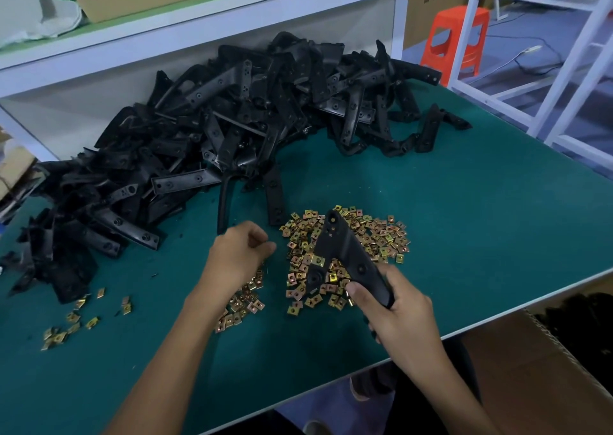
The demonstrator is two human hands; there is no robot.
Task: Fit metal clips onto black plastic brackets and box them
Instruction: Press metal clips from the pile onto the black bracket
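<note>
Two bare hands are working over the green table (464, 202), with an open cardboard box (530, 385) sitting below its near right edge. The right hand (394, 312) is gripping a black bracket (346, 248) by its lower end, thumb and fingers curled round it, and is holding it tilted over the heap of brass-coloured clips (384, 239). One fitted clip (317, 259) is sitting on the bracket's left edge. The left hand (238, 252) is hovering just beside the heap with its fingers curled in; whether it is pinching anything cannot be told. Stray clips (59, 333) are lying to the left. Farther back, a big pile of brackets (215, 129) is sprawling against the white shelf (199, 33).
</note>
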